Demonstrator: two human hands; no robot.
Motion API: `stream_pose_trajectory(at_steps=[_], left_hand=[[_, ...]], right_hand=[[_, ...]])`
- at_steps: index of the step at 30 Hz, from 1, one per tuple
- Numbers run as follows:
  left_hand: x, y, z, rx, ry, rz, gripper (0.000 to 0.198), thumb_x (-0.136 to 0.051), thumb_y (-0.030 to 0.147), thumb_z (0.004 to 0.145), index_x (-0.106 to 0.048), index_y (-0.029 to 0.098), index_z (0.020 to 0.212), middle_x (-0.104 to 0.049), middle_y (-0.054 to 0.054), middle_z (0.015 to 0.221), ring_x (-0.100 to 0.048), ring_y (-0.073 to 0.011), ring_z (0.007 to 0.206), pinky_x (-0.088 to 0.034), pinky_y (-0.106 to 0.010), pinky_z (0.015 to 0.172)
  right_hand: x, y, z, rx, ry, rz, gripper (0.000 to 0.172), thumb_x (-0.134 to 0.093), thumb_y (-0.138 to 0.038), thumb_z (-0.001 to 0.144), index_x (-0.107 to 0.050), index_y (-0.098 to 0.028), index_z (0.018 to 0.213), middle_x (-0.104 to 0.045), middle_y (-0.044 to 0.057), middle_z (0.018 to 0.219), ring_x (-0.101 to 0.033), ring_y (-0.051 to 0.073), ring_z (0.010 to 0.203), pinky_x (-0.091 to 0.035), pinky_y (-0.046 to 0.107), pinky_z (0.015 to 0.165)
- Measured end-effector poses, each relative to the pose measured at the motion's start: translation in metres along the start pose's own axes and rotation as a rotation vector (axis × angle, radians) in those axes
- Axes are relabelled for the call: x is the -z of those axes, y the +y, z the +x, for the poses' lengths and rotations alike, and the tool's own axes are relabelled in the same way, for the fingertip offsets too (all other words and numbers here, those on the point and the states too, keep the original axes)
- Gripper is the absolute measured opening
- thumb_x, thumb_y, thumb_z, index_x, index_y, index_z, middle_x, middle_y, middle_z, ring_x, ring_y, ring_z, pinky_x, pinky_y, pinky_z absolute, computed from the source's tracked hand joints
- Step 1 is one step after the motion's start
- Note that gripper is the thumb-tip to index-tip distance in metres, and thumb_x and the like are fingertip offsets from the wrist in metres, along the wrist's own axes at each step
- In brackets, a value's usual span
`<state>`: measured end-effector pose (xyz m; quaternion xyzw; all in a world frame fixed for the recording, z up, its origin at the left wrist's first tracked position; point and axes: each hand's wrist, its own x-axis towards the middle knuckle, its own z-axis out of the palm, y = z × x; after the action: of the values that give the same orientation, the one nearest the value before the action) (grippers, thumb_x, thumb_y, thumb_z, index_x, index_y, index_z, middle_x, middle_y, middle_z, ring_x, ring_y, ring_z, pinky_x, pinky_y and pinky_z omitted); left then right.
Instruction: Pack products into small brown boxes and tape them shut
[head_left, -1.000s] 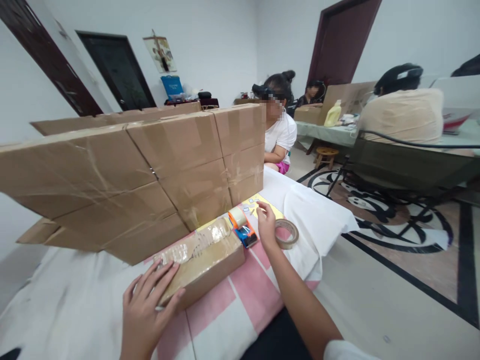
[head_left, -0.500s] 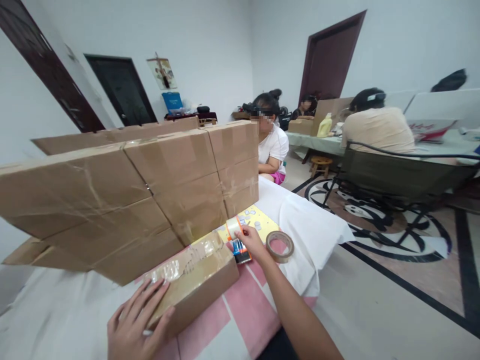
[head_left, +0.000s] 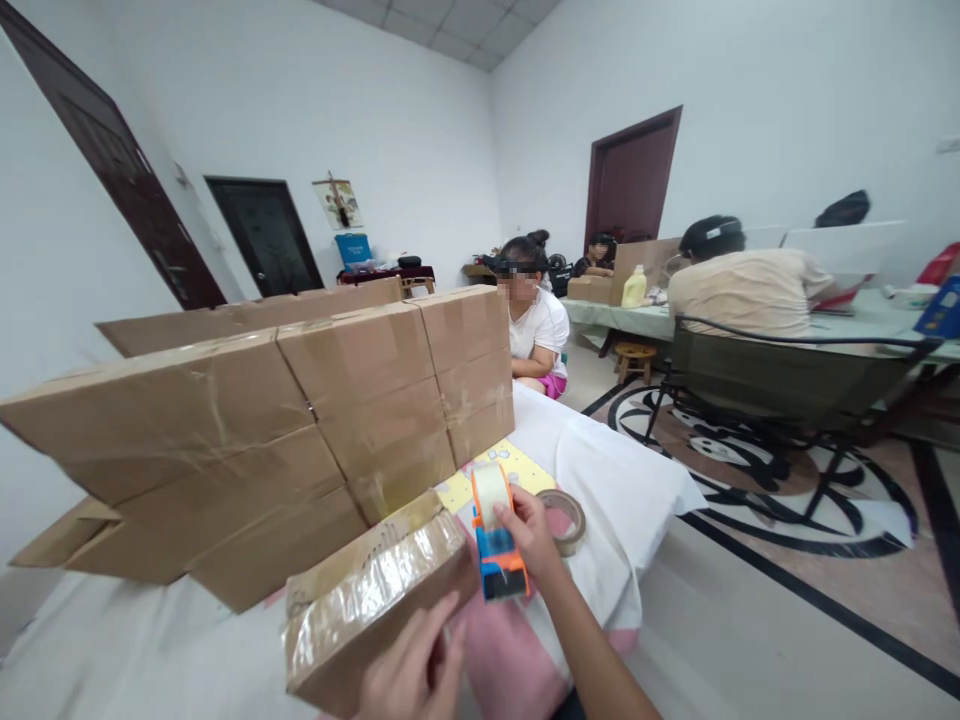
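Observation:
My right hand (head_left: 529, 525) is closed around an orange-and-blue tape dispenser (head_left: 501, 550) with a roll of clear tape, lifted beside the right end of a small cardboard box (head_left: 390, 590). Shiny clear tape covers the top of that box. My left hand (head_left: 416, 665), a little blurred, is in front of the box's near side with its fingers apart and nothing seen in them. Whether it touches the cardboard I cannot tell. Just behind my right hand, a roll of brown tape (head_left: 574, 530) lies flat on the cloth.
Stacked cardboard boxes (head_left: 367, 390) form a wall along the far side of the cloth-covered table (head_left: 600, 460). A person in a white top (head_left: 544, 335) sits beyond it. Farther right, another person (head_left: 742, 290) sits in a dark folding chair (head_left: 772, 380) at a second table.
The tape dispenser has come up off the table in my right hand. My left hand has left the box's top and moved right to its near side. The box has turned, and the view has tilted up.

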<state>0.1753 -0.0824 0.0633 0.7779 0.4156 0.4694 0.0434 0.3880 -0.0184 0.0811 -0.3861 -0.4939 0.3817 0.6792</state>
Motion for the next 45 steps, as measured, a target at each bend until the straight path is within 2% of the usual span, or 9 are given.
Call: stream_pose_trajectory(at_steps=[2,5,11,15,22,27,35,40,45], left_hand=[[-0.018,0.018,0.011,0.105,-0.127,-0.089,0.039,-0.063,0.045,0.091,-0.071,0.027,0.124,-0.074,-0.004,0.074,-0.066,-0.0180,0.055,-0.055,-0.026,0.057],[-0.031,0.037,0.027,0.218,-0.211,-0.216,0.036,-0.062,0.052,0.089,-0.078,0.024,0.106,-0.077,-0.009,0.088,-0.072,-0.0228,0.076,-0.058,-0.030,0.068],[-0.038,0.053,0.032,0.379,-0.137,-0.439,0.047,-0.054,0.054,0.094,-0.075,0.019,0.070,-0.060,-0.006,0.070,-0.059,-0.0173,0.065,-0.046,-0.026,0.057],[-0.041,0.060,0.027,0.448,-0.109,-0.483,0.053,-0.058,0.058,0.090,-0.064,0.017,0.057,-0.047,-0.001,0.061,-0.047,-0.0132,0.057,-0.036,-0.024,0.051],[-0.049,0.065,0.014,0.669,-0.127,-0.642,0.048,-0.062,0.059,0.087,-0.074,0.016,0.068,-0.063,-0.004,0.065,-0.057,-0.0180,0.065,-0.044,-0.025,0.061],[-0.047,0.062,0.009,0.690,-0.130,-0.609,0.048,-0.063,0.060,0.086,-0.076,0.016,0.072,-0.063,-0.003,0.064,-0.056,-0.0185,0.065,-0.043,-0.025,0.062],[-0.050,0.064,-0.003,0.649,-0.134,-0.533,0.055,-0.059,0.063,0.085,-0.061,0.018,0.053,-0.048,0.000,0.058,-0.046,-0.0151,0.058,-0.037,-0.024,0.054],[-0.047,0.065,-0.004,0.659,-0.213,-0.541,0.037,-0.062,0.053,0.086,-0.073,0.020,0.073,-0.070,-0.005,0.076,-0.062,-0.0205,0.076,-0.048,-0.025,0.070],[-0.053,0.051,-0.011,0.781,-0.353,-0.660,0.043,-0.065,0.057,0.082,-0.075,0.017,0.074,-0.072,-0.007,0.072,-0.066,-0.0225,0.070,-0.049,-0.026,0.063]], right_hand=[[-0.001,-0.005,-0.010,0.007,-0.026,0.011,0.032,-0.064,-0.051,0.088,-0.069,-0.019,0.090,-0.063,0.003,0.076,-0.055,0.018,0.069,-0.045,0.029,0.063],[0.000,0.001,-0.024,0.025,0.020,-0.042,0.039,-0.057,-0.056,0.092,-0.072,-0.021,0.094,-0.066,0.006,0.083,-0.060,0.023,0.078,-0.050,0.033,0.070],[0.002,0.030,-0.037,0.107,0.121,-0.140,0.051,-0.045,-0.062,0.096,-0.070,-0.022,0.077,-0.062,0.007,0.072,-0.059,0.024,0.076,-0.051,0.039,0.080],[0.004,0.027,-0.037,0.188,0.140,-0.217,0.054,-0.044,-0.059,0.098,-0.064,-0.021,0.065,-0.059,0.005,0.064,-0.056,0.021,0.072,-0.048,0.037,0.084],[0.012,0.009,-0.027,0.270,0.145,-0.316,0.057,-0.041,-0.053,0.100,-0.058,-0.021,0.057,-0.051,0.003,0.058,-0.052,0.020,0.068,-0.046,0.034,0.076],[0.008,0.010,-0.025,0.329,0.206,-0.337,0.053,-0.042,-0.047,0.101,-0.061,-0.021,0.059,-0.052,0.001,0.057,-0.050,0.018,0.063,-0.046,0.036,0.083],[0.012,0.019,-0.025,0.136,0.370,-0.210,0.049,-0.056,-0.060,0.091,-0.062,-0.021,0.062,-0.058,0.003,0.065,-0.055,0.020,0.072,-0.047,0.033,0.075],[0.015,0.022,-0.024,0.013,0.484,-0.124,0.050,-0.061,-0.067,0.084,-0.065,-0.019,0.070,-0.059,0.002,0.070,-0.054,0.018,0.073,-0.046,0.030,0.071],[0.009,0.014,-0.028,-0.053,0.566,-0.061,0.051,-0.062,-0.069,0.082,-0.064,-0.018,0.075,-0.061,0.002,0.075,-0.054,0.017,0.075,-0.046,0.029,0.071]])
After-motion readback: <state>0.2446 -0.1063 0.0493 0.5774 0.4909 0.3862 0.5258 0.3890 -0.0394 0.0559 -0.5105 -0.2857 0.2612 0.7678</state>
